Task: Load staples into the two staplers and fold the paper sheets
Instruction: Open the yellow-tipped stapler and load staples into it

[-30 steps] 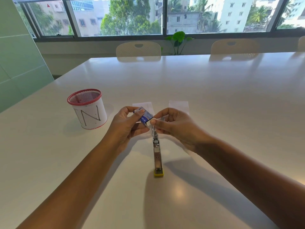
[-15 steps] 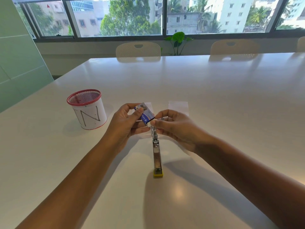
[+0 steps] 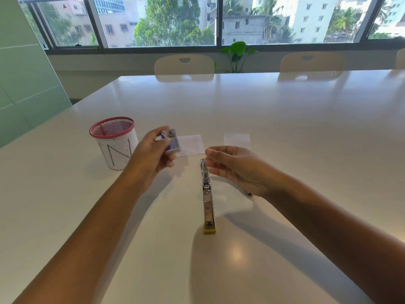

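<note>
A metal stapler (image 3: pixel 208 207) with a yellow end lies opened out flat on the white table (image 3: pixel 285 128), pointing away from me. My left hand (image 3: pixel 151 159) holds a small blue and white staple box (image 3: pixel 172 142), blurred, up and to the left of the stapler. My right hand (image 3: pixel 236 170) hovers at the stapler's far end with its fingertips close together over the metal channel; I cannot make out whether they pinch staples. Two small white paper sheets (image 3: pixel 191 145) (image 3: pixel 236 140) lie flat just beyond my hands. Only one stapler is in view.
A white cup with a red mesh rim (image 3: pixel 114 145), marked with an N, stands to the left of my left hand. Chairs (image 3: pixel 184 65) line the table's far edge under the window, with a green plant (image 3: pixel 237 50) between them.
My hands have come apart. The left hand has carried the staple box up and to the left. The right hand has stayed over the stapler's far end.
</note>
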Motion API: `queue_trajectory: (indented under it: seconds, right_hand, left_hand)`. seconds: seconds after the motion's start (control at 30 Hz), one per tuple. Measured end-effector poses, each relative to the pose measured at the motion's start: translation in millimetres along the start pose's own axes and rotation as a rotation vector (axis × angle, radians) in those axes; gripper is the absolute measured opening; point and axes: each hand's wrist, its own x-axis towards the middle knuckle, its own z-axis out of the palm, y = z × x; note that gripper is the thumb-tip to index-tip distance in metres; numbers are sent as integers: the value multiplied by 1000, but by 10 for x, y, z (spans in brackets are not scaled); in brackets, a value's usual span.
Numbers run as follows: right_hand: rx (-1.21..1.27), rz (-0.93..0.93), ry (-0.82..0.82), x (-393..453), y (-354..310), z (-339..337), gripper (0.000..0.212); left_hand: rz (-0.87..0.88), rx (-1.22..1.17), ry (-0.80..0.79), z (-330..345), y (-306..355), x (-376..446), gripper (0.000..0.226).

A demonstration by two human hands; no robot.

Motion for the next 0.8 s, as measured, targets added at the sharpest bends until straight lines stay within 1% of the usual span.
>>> queue_trajectory:
  seconds: [0.07, 0.13, 0.23, 0.3, 0.47, 0.53, 0.6, 0.67, 0.7, 0.73, 0.77, 0.8]
  right_hand:
    - [93, 41, 35, 14, -27, -19, 33]
    - [131, 82, 74, 21, -43, -26, 32]
    - [158, 119, 72, 20, -53, -19, 28]
    - [207, 151, 36, 6, -64, -3, 23]
    - [287, 155, 7, 13, -46, -30, 30]
    - [274, 138, 9, 25, -41, -30, 33]
    - [238, 99, 20, 21, -51, -25, 31]
    - [210, 46, 47, 12, -75, -27, 30]
    - [203, 22, 57, 8, -88, -33, 30]
    - [200, 7, 66, 10, -96, -47, 29]
    - [199, 1, 74, 10, -108, -58, 28]
    - [198, -1, 83, 18, -115, -71, 28]
  left_hand:
    - [51, 153, 103, -118, -43, 87, 31]
    - [102, 413, 147, -164, -139, 161, 30]
    - [114, 886, 77, -189, -307, 200, 29]
    - [111, 1075, 58, -213, -372, 194, 26]
    - [246, 1246, 127, -183, -456, 202, 23]
    - [291, 1283, 158, -171, -461, 190, 23]
    - [345, 1338, 170, -198, -474, 172, 26]
    - [354, 1445, 106, -250, -466, 177, 33]
    - [330, 1440, 69, -279, -449, 183, 33]
    - [297, 1390, 30, -303, -414, 183, 33]
    - [234, 1323, -33, -335, -360, 178, 40]
    - [178, 1264, -110, -376, -297, 172, 54]
